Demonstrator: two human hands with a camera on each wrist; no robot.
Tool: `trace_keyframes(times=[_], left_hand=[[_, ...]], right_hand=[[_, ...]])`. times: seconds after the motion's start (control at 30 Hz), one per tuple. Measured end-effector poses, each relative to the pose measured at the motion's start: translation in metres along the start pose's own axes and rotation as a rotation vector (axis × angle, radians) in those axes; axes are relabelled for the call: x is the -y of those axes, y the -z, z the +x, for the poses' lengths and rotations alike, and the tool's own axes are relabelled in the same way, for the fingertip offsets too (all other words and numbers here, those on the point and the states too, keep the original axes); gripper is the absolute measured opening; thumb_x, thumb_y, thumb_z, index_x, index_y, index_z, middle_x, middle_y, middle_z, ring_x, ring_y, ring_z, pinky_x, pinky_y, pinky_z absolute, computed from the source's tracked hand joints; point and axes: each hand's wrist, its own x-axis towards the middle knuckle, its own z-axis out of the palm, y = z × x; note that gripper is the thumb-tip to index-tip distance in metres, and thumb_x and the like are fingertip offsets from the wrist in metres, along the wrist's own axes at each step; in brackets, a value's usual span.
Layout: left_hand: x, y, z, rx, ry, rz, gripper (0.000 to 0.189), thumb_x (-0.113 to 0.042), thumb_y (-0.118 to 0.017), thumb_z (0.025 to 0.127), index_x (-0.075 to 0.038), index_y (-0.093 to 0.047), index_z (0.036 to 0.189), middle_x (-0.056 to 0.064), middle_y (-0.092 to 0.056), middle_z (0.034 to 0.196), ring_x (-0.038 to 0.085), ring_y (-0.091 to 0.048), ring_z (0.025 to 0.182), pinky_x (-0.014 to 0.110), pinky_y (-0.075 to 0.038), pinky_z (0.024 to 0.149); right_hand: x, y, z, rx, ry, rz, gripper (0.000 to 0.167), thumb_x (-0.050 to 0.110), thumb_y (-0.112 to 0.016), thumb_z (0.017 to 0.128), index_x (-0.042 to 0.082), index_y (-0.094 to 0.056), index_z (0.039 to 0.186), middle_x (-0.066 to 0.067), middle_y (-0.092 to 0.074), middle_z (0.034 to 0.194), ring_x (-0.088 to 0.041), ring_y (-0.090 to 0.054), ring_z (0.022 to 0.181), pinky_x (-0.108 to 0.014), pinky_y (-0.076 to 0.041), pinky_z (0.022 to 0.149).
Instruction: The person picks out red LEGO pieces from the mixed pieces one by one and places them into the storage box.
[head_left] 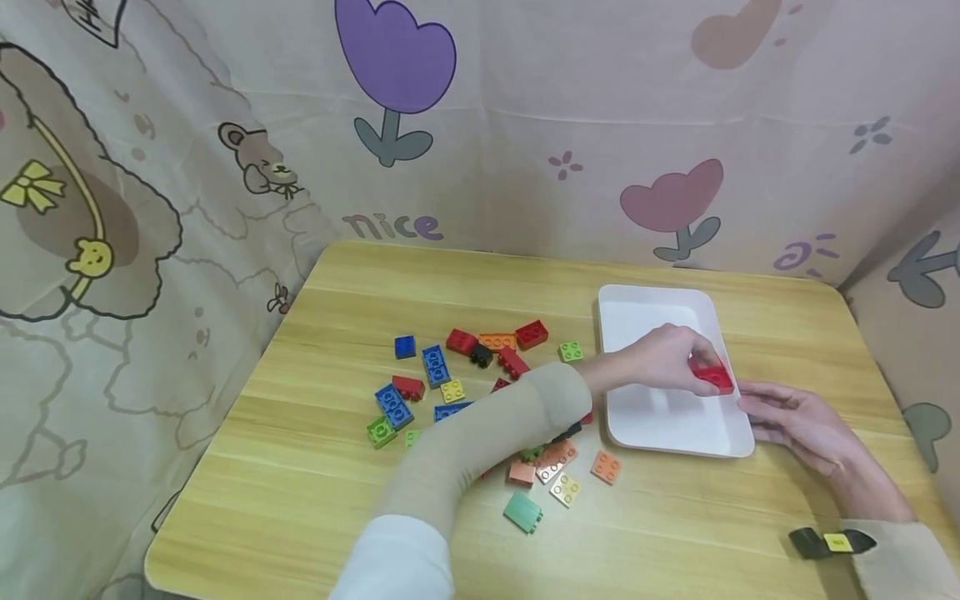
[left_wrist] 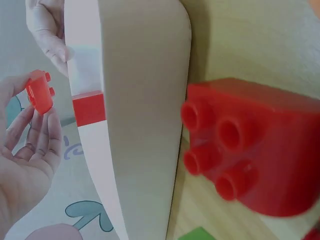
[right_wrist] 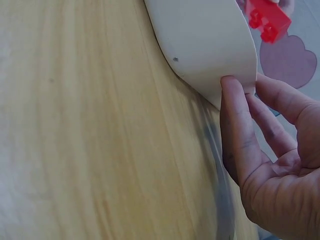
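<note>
My left hand [head_left: 667, 354] reaches across the white tray [head_left: 652, 433] and pinches a red toy building brick [head_left: 712, 377] between thumb and fingers, above the tray's right side. In the left wrist view the held brick [left_wrist: 40, 92] shows its studs. Another red block shape [left_wrist: 90, 109] appears past the tray's near wall; the forearm covers that area in the head view. My right hand [head_left: 798, 421] is at the tray's right edge. Its extended fingertips touch the outer wall and rim in the right wrist view.
Left of the tray, loose blue, red, green, yellow and orange bricks lie scattered, such as a blue brick [head_left: 435, 367] and a teal piece [head_left: 523, 512]. The left forearm hides some. A large red rounded brick [left_wrist: 250, 145] is close to the left wrist camera. Patterned cloth surrounds the table [head_left: 315, 517].
</note>
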Motion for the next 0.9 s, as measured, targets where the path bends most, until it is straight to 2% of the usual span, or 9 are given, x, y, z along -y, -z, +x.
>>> trace_keyframes(times=[0.17,0.47,0.9], left_hand=[[0.000,-0.006,0.008,0.015,0.007,-0.011,0.039,-0.038,-0.083,0.091,-0.025,-0.077,0.127,-0.017,-0.078,0.106,-0.010,-0.063,0.091,0.004,-0.044,0.079],[0.005,-0.016,0.019,0.071,0.068,-0.025,0.037,-0.034,-0.083,0.092,-0.023,-0.076,0.127,-0.015,-0.077,0.107,-0.007,-0.063,0.093,0.005,-0.044,0.080],[-0.003,-0.034,0.026,0.105,0.142,0.069,0.040,-0.035,-0.082,0.093,-0.026,-0.073,0.131,-0.016,-0.071,0.104,-0.003,-0.059,0.089,0.006,-0.045,0.075]], right_hand=[[0.000,0.001,-0.001,0.008,0.004,0.005,0.043,-0.002,-0.054,0.107,0.032,-0.078,0.115,0.018,-0.078,0.115,-0.005,-0.076,0.100,-0.029,-0.066,0.081],[-0.001,0.000,-0.001,0.041,0.033,0.042,0.042,-0.003,-0.052,0.107,0.029,-0.078,0.116,0.014,-0.079,0.116,-0.007,-0.077,0.102,-0.030,-0.066,0.082],[0.000,0.000,-0.001,0.069,0.042,0.051,0.043,-0.005,-0.051,0.107,0.025,-0.078,0.121,0.014,-0.079,0.120,-0.006,-0.077,0.105,-0.030,-0.066,0.083]])
